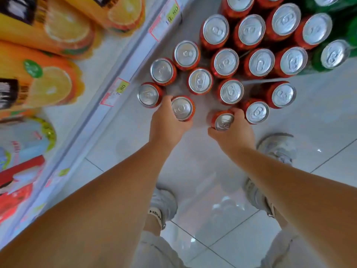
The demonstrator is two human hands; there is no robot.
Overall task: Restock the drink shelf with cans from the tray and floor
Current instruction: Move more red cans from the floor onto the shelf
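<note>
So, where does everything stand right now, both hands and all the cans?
left hand: grips the near red can, which is upright.
right hand: grips the second red can, which is tilted.
other red cans: upright on the floor, unopened, not held.
green cans: upright, unopened, at the group's far right.
juice bottles: stocked on the shelf.

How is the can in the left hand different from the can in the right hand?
The left-hand can, gripped by the left hand, shows its silver top as a full round. The right-hand can, gripped by the right hand, is tilted, so its top looks oval. The left-hand can is nearer the shelf edge than the right-hand can. Both are red with silver tops.
</note>
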